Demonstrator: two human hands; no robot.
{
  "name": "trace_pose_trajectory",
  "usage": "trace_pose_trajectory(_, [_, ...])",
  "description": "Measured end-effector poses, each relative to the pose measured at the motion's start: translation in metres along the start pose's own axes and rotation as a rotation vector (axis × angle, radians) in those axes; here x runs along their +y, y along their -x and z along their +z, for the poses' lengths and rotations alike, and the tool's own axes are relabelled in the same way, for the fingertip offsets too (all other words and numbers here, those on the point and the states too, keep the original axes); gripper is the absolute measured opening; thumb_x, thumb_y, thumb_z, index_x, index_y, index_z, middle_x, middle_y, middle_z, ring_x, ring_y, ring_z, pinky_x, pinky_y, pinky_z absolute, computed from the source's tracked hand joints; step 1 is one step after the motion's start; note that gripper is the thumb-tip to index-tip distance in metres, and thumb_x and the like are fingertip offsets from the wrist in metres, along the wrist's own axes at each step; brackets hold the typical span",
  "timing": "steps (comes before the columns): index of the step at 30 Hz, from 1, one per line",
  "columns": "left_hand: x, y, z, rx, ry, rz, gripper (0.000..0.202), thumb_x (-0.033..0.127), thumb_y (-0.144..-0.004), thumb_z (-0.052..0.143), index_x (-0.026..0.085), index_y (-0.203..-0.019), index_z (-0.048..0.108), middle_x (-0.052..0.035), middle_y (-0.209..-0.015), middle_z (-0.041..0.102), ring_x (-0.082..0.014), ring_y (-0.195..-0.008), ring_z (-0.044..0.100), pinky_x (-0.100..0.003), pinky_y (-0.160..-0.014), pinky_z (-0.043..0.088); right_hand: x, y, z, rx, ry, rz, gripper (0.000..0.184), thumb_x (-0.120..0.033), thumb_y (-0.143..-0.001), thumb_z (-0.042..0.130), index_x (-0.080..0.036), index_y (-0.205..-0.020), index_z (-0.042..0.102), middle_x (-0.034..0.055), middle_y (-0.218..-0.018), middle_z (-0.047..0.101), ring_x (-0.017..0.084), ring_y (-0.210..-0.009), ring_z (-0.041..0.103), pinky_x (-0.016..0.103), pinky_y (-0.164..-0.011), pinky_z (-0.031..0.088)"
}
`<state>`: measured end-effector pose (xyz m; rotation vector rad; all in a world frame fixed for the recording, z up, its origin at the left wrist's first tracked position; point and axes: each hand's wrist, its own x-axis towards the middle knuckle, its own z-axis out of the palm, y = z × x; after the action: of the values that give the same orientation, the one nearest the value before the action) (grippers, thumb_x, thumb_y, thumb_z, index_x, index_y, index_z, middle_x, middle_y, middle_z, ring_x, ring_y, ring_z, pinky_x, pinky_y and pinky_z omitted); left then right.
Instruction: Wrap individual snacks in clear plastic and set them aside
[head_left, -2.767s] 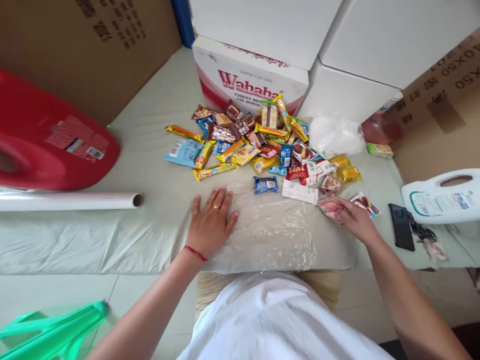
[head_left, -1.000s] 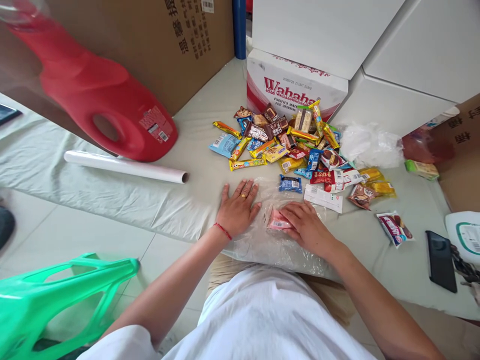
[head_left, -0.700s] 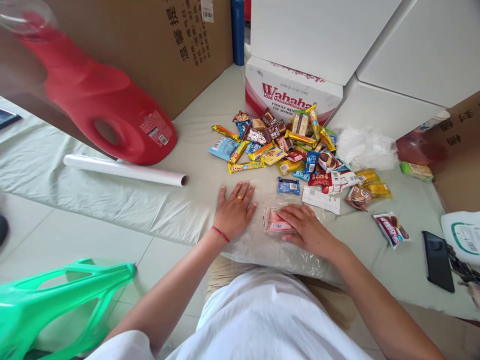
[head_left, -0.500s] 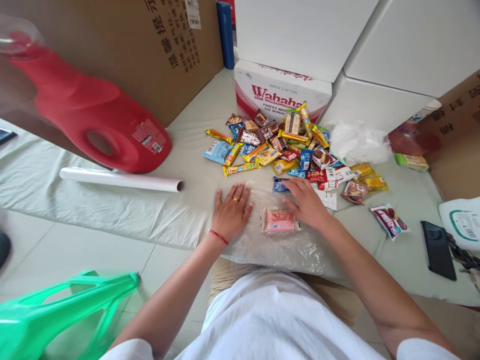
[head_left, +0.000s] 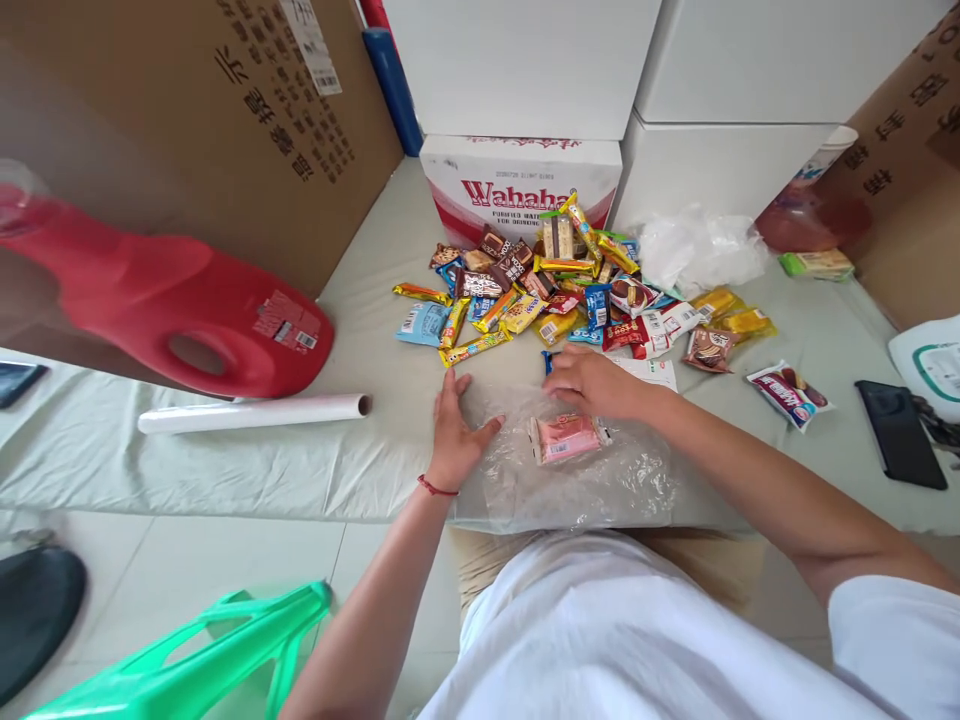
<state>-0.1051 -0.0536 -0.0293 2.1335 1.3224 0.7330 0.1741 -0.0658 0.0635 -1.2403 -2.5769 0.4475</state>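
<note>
A sheet of clear plastic film (head_left: 600, 485) lies on the pale cloth in front of me, with a pink snack packet (head_left: 566, 437) resting on it. My left hand (head_left: 457, 430) presses flat on the film's left edge, fingers stretched out. Just past the film's far edge, my right hand (head_left: 589, 380) curls its fingers over a small blue snack packet (head_left: 547, 362), of which only a corner shows. A heap of mixed snack packets (head_left: 555, 285) is spread right behind it.
A roll of film (head_left: 255, 412) and a red jug (head_left: 187, 320) lie to the left. A Wahaha carton (head_left: 517, 185) and white boxes stand behind the heap. On the right are a crumpled bag (head_left: 697, 250), a loose packet (head_left: 787, 395) and a phone (head_left: 900, 435). A green stool (head_left: 187, 660) sits low left.
My right hand carried the pink packet from the right onto the film, let it go, then reached forward over the blue packet. The left hand stayed on the film.
</note>
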Motion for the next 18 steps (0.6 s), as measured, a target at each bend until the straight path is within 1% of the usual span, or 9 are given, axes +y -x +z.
trace_pose_trajectory(3, [0.008, -0.001, -0.006, 0.016, 0.230, -0.032, 0.102, 0.035, -0.085, 0.067, 0.020, -0.163, 0.002, -0.0087, -0.118, 0.065, -0.0221, -0.113, 0.063, -0.043, -0.107, 0.047, -0.010, 0.025, 0.002, 0.020, 0.046, -0.064, 0.028, -0.029, -0.103, 0.049, -0.019, -0.103, 0.075, 0.0084, -0.085, 0.061, 0.023, -0.085, 0.048, 0.035, -0.077, 0.035])
trace_pose_trajectory(5, [0.015, 0.003, -0.012, 0.009, 0.249, 0.017, 0.081, 0.030, -0.086, 0.063, 0.022, -0.159, 0.028, -0.0032, -0.098, 0.066, -0.0202, -0.100, 0.064, -0.041, -0.103, 0.048, -0.018, 0.044, 0.006, 0.018, 0.066, -0.072, 0.029, -0.030, -0.104, 0.047, -0.019, -0.111, 0.074, 0.0089, -0.084, 0.060, 0.024, -0.085, 0.047, 0.035, -0.075, 0.035])
trace_pose_trajectory(7, [0.020, 0.010, -0.019, -0.011, 0.195, 0.121, 0.047, 0.024, -0.088, 0.058, 0.026, -0.134, 0.062, -0.0022, -0.085, 0.064, -0.0207, -0.098, 0.062, -0.042, -0.103, 0.047, -0.027, 0.062, 0.013, 0.002, 0.079, -0.065, 0.029, -0.026, -0.103, 0.048, -0.020, -0.120, 0.071, 0.0099, -0.088, 0.062, 0.024, -0.088, 0.048, 0.036, -0.077, 0.036])
trace_pose_trajectory(8, [0.021, 0.014, -0.022, -0.031, 0.160, 0.182, 0.033, 0.021, -0.088, 0.056, 0.027, -0.116, 0.073, -0.0027, -0.082, 0.063, -0.0213, -0.099, 0.061, -0.043, -0.102, 0.047, -0.031, 0.070, 0.016, -0.012, 0.086, -0.061, 0.030, -0.023, -0.101, 0.050, -0.021, -0.124, 0.070, 0.0104, -0.092, 0.064, 0.025, -0.091, 0.048, 0.037, -0.079, 0.037])
trace_pose_trajectory(9, [0.021, 0.019, -0.025, -0.061, 0.127, 0.238, 0.028, 0.018, -0.088, 0.054, 0.028, -0.100, 0.077, -0.0034, -0.080, 0.063, -0.0219, -0.100, 0.060, -0.043, -0.101, 0.047, -0.035, 0.078, 0.020, -0.027, 0.092, -0.055, 0.031, -0.022, -0.100, 0.052, -0.021, -0.127, 0.068, 0.0108, -0.096, 0.065, 0.025, -0.094, 0.049, 0.038, -0.081, 0.038])
trace_pose_trajectory(11, [0.018, 0.028, -0.031, -0.130, 0.074, 0.321, 0.030, 0.013, -0.085, 0.052, 0.029, -0.083, 0.078, -0.0042, -0.078, 0.064, -0.0224, -0.100, 0.060, -0.044, -0.099, 0.047, -0.040, 0.091, 0.026, -0.046, 0.097, -0.029, 0.036, -0.022, -0.099, 0.054, -0.022, -0.134, 0.065, 0.0114, -0.104, 0.067, 0.026, -0.100, 0.050, 0.040, -0.086, 0.040])
trace_pose_trajectory(15, [0.010, 0.045, -0.049, -0.262, 0.011, 0.369, 0.033, 0.008, -0.080, 0.051, 0.029, -0.075, 0.077, -0.0046, -0.083, 0.067, -0.0230, -0.101, 0.061, -0.045, -0.096, 0.049, -0.040, 0.106, 0.034, -0.021, 0.052, 0.010, 0.043, -0.025, -0.100, 0.053, -0.024, -0.142, 0.059, 0.0120, -0.116, 0.066, 0.027, -0.108, 0.051, 0.044, -0.094, 0.042])
trace_pose_trajectory(17, [0.012, 0.050, -0.064, -0.239, 0.009, 0.328, 0.031, 0.009, -0.078, 0.051, 0.027, -0.073, 0.075, -0.0055, -0.086, 0.068, -0.0240, -0.101, 0.060, -0.044, -0.092, 0.051, -0.037, 0.109, 0.037, -0.001, 0.034, 0.001, 0.042, -0.024, -0.100, 0.052, -0.024, -0.141, 0.059, 0.0119, -0.118, 0.066, 0.028, -0.112, 0.050, 0.046, -0.097, 0.042])
trace_pose_trajectory(18, [0.015, 0.051, -0.072, -0.186, 0.008, 0.292, 0.030, 0.010, -0.079, 0.050, 0.026, -0.072, 0.074, -0.0059, -0.086, 0.067, -0.0245, -0.100, 0.059, -0.044, -0.090, 0.052, -0.036, 0.109, 0.038, 0.005, 0.033, -0.004, 0.041, -0.024, -0.100, 0.052, -0.024, -0.141, 0.060, 0.0119, -0.118, 0.066, 0.028, -0.113, 0.050, 0.046, -0.098, 0.042])
